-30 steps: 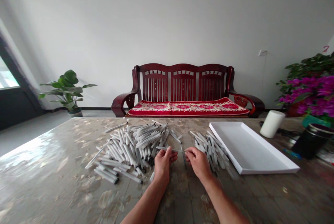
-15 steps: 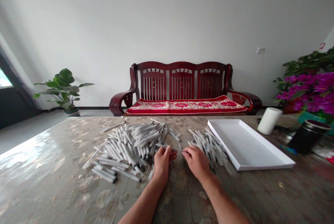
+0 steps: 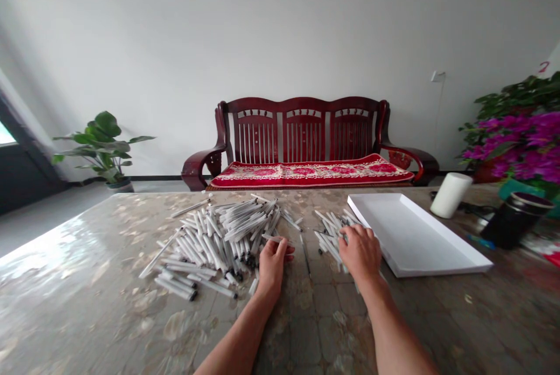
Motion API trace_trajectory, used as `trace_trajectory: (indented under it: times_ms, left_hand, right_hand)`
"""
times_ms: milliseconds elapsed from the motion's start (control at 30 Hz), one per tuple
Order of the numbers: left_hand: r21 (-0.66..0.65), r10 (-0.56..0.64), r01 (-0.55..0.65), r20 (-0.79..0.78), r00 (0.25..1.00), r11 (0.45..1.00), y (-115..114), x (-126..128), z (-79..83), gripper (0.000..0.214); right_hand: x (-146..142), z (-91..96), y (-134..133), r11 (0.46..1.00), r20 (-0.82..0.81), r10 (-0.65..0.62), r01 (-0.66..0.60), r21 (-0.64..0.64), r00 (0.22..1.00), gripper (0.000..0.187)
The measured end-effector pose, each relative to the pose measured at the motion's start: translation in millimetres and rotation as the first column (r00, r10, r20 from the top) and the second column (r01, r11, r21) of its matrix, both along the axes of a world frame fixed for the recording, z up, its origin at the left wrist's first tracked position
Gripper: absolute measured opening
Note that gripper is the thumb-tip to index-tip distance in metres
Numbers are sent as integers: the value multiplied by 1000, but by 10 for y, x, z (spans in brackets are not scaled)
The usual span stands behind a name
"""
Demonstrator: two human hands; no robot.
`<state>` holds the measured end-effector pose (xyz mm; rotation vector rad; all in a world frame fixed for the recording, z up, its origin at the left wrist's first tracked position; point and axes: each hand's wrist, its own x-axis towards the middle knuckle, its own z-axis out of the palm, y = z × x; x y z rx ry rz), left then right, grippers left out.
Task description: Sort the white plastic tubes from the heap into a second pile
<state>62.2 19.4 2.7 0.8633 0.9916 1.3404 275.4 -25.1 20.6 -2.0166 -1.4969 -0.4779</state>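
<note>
A big heap of white pen tubes with dark ends (image 3: 219, 235) lies on the marble-patterned table (image 3: 109, 305). A smaller heap of the same tubes (image 3: 330, 229) lies to its right. My left hand (image 3: 272, 261) is at the big heap's right edge, fingers curled round one white tube. My right hand (image 3: 361, 249) rests palm down on the small heap, fingers bent onto the tubes; what they grip is hidden.
A shallow white tray (image 3: 415, 235) sits right of the small heap. Beyond it stand a white cylinder (image 3: 450, 194) and a black pot (image 3: 511, 220) with purple flowers (image 3: 520, 144). A red wooden bench (image 3: 301, 147) and a green plant (image 3: 102, 147) stand behind the table.
My right hand left the tube both hands were holding and moved right onto the small heap. My left hand stayed, still holding a tube. The camera tilted slightly down.
</note>
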Motion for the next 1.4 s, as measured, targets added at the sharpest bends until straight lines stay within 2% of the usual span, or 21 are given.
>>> trace_trajectory:
  times_ms: [67, 133, 233, 300, 367, 500, 600, 700, 800, 867, 1000, 1067, 1200, 1400]
  left_hand:
    - [13, -51, 51, -3, 999, 999, -42, 34, 13, 44]
    - [9, -101, 100, 15, 995, 995, -81, 67, 20, 42]
    - [-2, -167, 167, 51, 985, 986, -110, 99, 14, 41]
    - [-6, -179, 180, 67, 982, 984, -102, 102, 1, 42]
    - [-12, -148, 149, 54, 987, 989, -78, 93, -16, 43]
    - [22, -59, 61, -77, 995, 998, -45, 73, -59, 35]
    - [129, -45, 83, -273, 961, 988, -74, 77, -92, 16]
    - [263, -6, 145, -465, 885, 954, -126, 85, -109, 17]
    - [285, 6, 225, -631, 776, 932, -163, 68, -93, 24]
    - [263, 13, 279, -748, 663, 924, -176, 39, -61, 27]
    - [225, 44, 406, -911, 410, 886, -196, -23, 15, 29]
    - [226, 55, 488, -939, 340, 843, -208, -34, 31, 29]
    - [253, 64, 608, -947, 315, 752, -227, -22, 4, 30]
    - [271, 35, 663, -937, 347, 697, -212, -17, -24, 28]
  right_hand:
    - [-87, -2, 13, 997, -92, 69, -67, 29, 993, 15]
    - [-236, -6, 26, 976, -247, 219, -214, 47, 944, 23]
    - [-487, -17, 25, 871, -477, 430, -491, -4, 766, 29]
    - [-595, -27, 15, 823, -489, 467, -564, -64, 737, 26]
    - [-615, -38, 6, 853, -431, 424, -511, -105, 797, 24]
    - [-461, -56, 10, 964, -266, 167, -214, -158, 949, 21]
    - [-320, -59, 10, 986, -142, 34, -56, -156, 989, 16]
    - [-242, -45, -3, 991, -45, -17, 10, -135, 999, 14]
    - [-260, -10, -2, 992, 0, -12, 12, -128, 1000, 16]
    - [-331, 20, 29, 987, 3, 39, -38, -154, 999, 19]
    - [-525, 90, 173, 948, -44, 148, -154, -278, 988, 20]
    - [-597, 128, 267, 928, -68, 153, -167, -333, 986, 21]
    - [-701, 195, 457, 903, -59, 132, -145, -404, 989, 23]
    - [-916, 173, 754, 891, -15, 123, -117, -438, 992, 22]
